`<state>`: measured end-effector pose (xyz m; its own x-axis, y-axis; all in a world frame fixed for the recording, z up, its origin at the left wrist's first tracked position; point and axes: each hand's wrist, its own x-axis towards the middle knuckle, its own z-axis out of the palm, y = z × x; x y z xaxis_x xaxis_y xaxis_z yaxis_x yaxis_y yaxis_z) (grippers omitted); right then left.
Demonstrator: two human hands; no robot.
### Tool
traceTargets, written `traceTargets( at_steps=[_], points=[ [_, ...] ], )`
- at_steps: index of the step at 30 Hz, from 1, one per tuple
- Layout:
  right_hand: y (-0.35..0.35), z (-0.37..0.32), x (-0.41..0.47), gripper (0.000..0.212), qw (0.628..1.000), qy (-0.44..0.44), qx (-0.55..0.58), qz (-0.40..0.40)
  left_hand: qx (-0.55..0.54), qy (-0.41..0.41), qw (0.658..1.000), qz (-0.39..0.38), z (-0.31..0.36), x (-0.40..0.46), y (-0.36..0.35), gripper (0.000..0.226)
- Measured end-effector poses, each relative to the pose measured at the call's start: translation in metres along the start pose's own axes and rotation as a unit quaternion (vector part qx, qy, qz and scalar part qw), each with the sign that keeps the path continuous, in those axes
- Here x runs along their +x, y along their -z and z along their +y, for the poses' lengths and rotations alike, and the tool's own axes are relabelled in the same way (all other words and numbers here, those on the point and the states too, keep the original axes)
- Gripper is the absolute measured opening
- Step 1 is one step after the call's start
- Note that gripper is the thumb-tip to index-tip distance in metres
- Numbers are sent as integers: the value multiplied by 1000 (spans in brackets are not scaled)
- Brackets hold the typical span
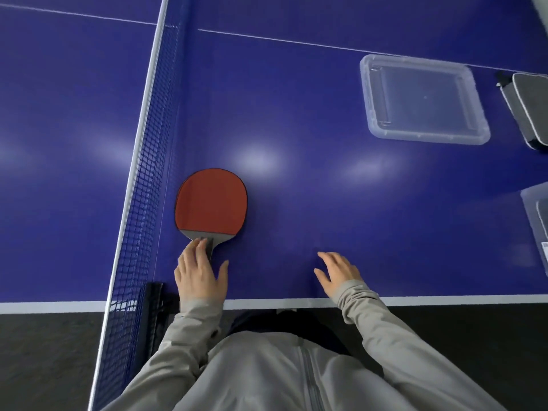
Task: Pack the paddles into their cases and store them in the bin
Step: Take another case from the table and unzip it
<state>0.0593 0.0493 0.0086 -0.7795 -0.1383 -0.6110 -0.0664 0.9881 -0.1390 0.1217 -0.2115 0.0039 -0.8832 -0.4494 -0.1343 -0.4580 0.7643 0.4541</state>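
The red paddle (211, 203) lies flat on the blue bench (296, 188) just beside the net (148, 173), its long axis running from the blade down to the handle, which points at the person. The left hand (199, 272) rests its straight fingers on that handle, not yet curled round it. The right hand (338, 272) hovers relaxed and holds nothing, well apart from the paddle. The grey case (530, 111) and the clear bin (422, 97) sit far across from the net (so the left hand is plainly the nearer one).

The table (296, 114) has a smooth, slightly glossy blue top with pale light reflections. Against its net (154, 143) (a woven dark mesh) lies the paddle (211, 200), its red rubber matt. Farther from the net, the bin (480, 134) is clear, cloudy plastic.
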Motion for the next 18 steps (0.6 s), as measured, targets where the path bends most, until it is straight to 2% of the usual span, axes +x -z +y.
traceTargets(
  at_steps=[2, 6, 8, 13, 18],
  points=[
    [-3, 3, -5, 50, 1000, -14, 16, 6, 29, -89, 995, -22, 12, -1, -1, 59],
    [-10, 17, -20, 50, 997, -50, 47, 19, 80, -210, 959, -171, 44, -1, -14, 59],
    [-13, 29, -31, 50, 995, -70, 67, 27, 110, -254, 935, -222, 61, -2, -26, 61],
    [-25, 76, -66, 50, 982, -127, 126, 61, 177, -347, 873, -295, 119, -16, -55, 64],
    [-43, 139, -110, 50, 965, -193, 161, 82, 216, -418, 819, -328, 187, -55, -86, 61]
  ],
)
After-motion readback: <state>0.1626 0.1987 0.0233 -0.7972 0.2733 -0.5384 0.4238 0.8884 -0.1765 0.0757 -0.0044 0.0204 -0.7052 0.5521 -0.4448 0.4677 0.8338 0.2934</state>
